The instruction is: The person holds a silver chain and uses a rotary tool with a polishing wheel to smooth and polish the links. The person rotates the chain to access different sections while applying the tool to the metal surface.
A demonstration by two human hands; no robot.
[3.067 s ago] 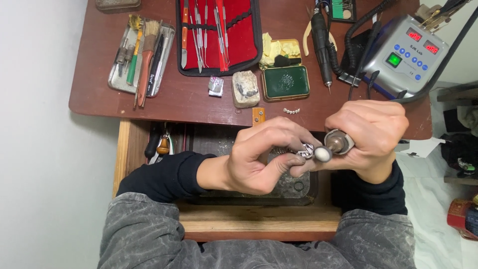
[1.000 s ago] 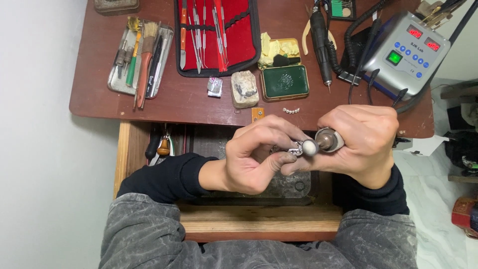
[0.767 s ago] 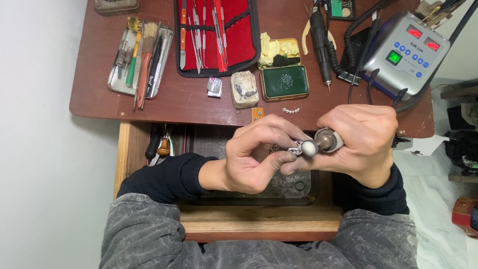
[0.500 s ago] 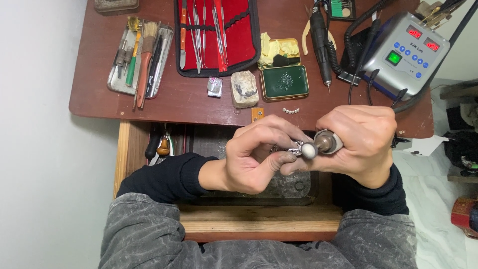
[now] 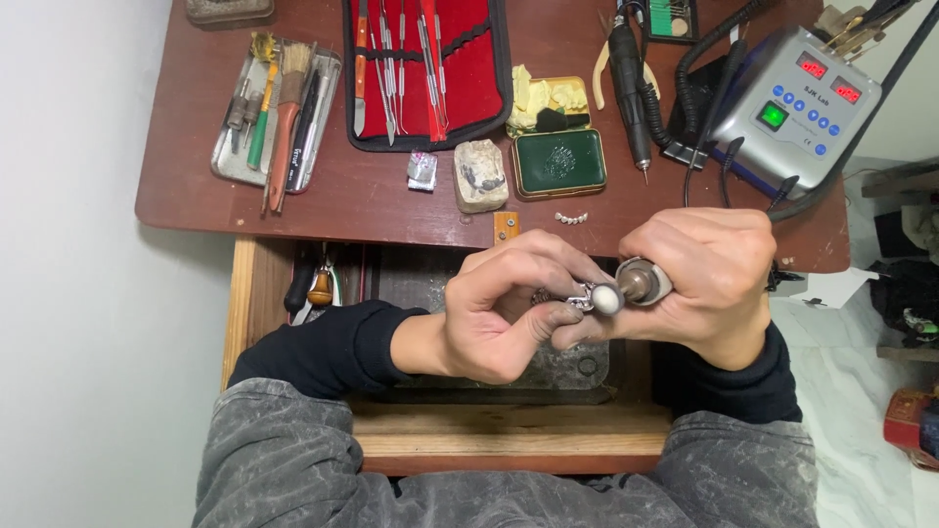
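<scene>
Small silvery metal piece (image 5: pixel 577 296) against rotary handpiece's (image 5: pixel 641 284) white polishing tip (touching).

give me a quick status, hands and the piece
Left hand pinches small metal piece. Right hand grips handpiece, white polishing tip against the piece. Both over open drawer; nothing between them.

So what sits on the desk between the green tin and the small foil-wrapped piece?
In the head view, a pale stone-like block stands between the green tin and the foil-wrapped piece, apart from both.
</scene>
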